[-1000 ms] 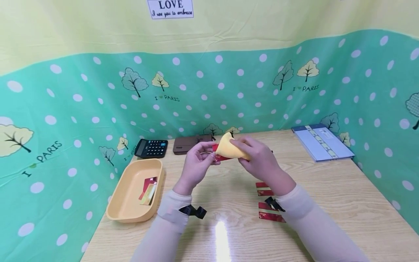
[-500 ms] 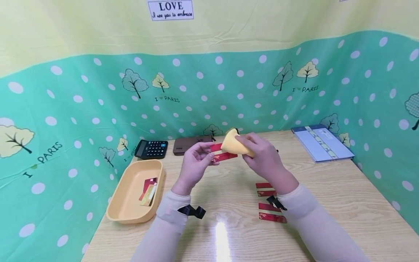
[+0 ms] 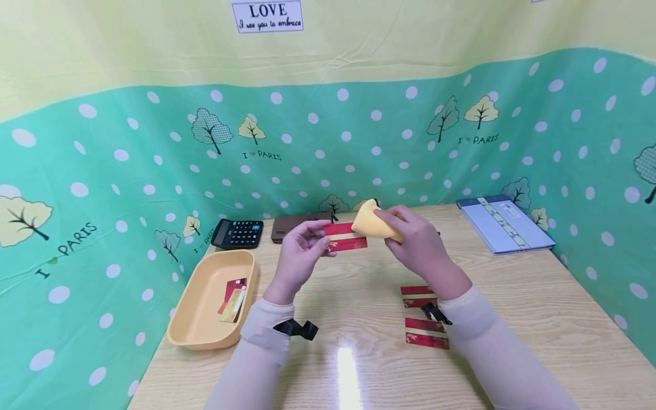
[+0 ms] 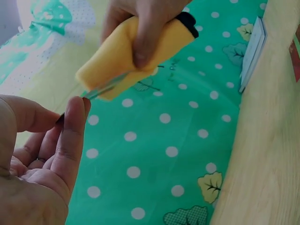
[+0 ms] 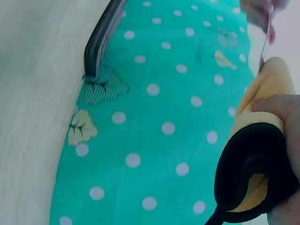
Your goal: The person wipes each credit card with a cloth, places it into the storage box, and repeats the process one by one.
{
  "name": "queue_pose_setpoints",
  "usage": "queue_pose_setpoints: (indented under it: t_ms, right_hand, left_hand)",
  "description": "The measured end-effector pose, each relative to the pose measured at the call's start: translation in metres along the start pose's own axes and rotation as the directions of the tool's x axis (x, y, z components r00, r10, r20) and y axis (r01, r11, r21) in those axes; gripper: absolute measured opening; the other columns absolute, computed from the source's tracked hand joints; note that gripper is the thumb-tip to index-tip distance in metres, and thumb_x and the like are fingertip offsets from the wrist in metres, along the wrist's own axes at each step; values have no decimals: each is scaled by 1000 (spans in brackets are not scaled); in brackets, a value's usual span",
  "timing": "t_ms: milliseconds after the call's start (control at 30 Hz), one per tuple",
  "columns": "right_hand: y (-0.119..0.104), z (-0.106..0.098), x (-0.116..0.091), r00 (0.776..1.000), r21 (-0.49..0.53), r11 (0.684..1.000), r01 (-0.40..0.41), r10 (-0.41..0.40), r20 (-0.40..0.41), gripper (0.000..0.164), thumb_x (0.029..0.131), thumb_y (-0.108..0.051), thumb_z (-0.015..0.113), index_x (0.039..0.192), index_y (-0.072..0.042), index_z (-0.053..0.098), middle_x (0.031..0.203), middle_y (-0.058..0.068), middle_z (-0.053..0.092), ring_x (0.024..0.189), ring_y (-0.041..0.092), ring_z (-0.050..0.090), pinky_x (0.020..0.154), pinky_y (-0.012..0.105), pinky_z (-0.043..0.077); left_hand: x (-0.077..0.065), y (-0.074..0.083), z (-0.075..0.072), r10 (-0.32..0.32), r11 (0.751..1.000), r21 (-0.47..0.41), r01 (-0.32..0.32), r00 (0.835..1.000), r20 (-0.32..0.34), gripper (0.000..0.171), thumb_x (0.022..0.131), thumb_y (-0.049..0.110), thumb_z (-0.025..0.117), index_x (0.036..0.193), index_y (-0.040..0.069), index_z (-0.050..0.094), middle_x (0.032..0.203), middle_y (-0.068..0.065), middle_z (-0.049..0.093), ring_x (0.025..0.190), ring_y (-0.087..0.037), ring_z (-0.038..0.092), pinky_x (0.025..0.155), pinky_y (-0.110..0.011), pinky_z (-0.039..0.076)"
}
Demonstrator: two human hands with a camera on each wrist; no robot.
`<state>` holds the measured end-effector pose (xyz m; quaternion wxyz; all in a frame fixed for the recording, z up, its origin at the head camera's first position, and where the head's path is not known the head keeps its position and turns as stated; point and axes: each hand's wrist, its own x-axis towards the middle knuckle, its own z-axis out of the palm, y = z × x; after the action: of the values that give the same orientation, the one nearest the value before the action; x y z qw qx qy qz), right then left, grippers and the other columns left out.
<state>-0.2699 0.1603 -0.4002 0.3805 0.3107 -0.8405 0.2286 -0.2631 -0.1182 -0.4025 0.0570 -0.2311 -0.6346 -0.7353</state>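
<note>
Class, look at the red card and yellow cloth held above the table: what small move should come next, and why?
Probably the right hand should slide the yellow cloth leftward along the red card. The left hand pinches the card's left end, steadying it, while in the head view the cloth overlaps only its upper right corner, leaving most of the face uncovered.

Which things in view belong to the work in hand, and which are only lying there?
Work in hand:
red card, pinched by left hand
yellow cloth, held by right hand
probably two red cards on table, cards in tray

Seemingly just lying about:
calculator
brown case
blue-edged folder
</note>
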Motion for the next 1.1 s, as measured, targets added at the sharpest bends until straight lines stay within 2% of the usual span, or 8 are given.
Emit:
queue_pose_setpoints:
  t_ms: [167, 300, 567, 833, 1100]
  right_hand:
    - [15, -9, 0, 996, 12, 997, -81, 81, -27, 63, 78, 7, 82, 136, -12, 71, 113, 13, 69, 79, 31, 68, 64, 45, 62]
    - [21, -16, 0, 992, 22, 993, -114, 115, -56, 60, 79, 8, 79, 136, -11, 71, 113, 13, 69, 77, 30, 67, 62, 43, 59]
    - [24, -21, 2, 988, 51, 992, -117, 121, -94, 57, 79, 8, 76, 133, -10, 72, 110, 13, 69, 81, 29, 66, 64, 42, 57]
    - [23, -24, 3, 986, 76, 991, -113, 121, -118, 55, 80, 6, 77, 132, -10, 73, 110, 12, 69, 82, 27, 66, 66, 43, 58]
    - [23, -24, 2, 986, 84, 990, -112, 122, -115, 55, 79, 7, 77, 131, -11, 74, 109, 11, 69, 82, 26, 66, 65, 41, 57]
  left_hand:
    - [0, 2, -5, -28, 1000, -8, 28, 1000, 11, 40, 99, -12, 61, 138, -5, 60, 112, -24, 55, 82, -17, 66, 78, -41, 68]
    - [0, 2, -7, -36, 999, 14, 36, 999, 18, 36, 100, -9, 62, 136, -6, 62, 122, -22, 61, 88, -19, 71, 80, -41, 67]
    - [0, 1, -9, -45, 999, 24, 45, 999, -3, 31, 100, -9, 62, 131, -8, 65, 134, -22, 62, 95, -21, 74, 82, -38, 67]
    - [-1, -1, -12, -3, 999, 46, 0, 999, 48, 30, 99, -6, 66, 129, -9, 67, 133, -20, 64, 86, -20, 73, 78, -39, 68]
    - [-1, -1, -12, 10, 997, 82, -13, 999, 37, 29, 101, -9, 60, 128, -6, 69, 131, -18, 64, 93, -22, 69, 77, -40, 68]
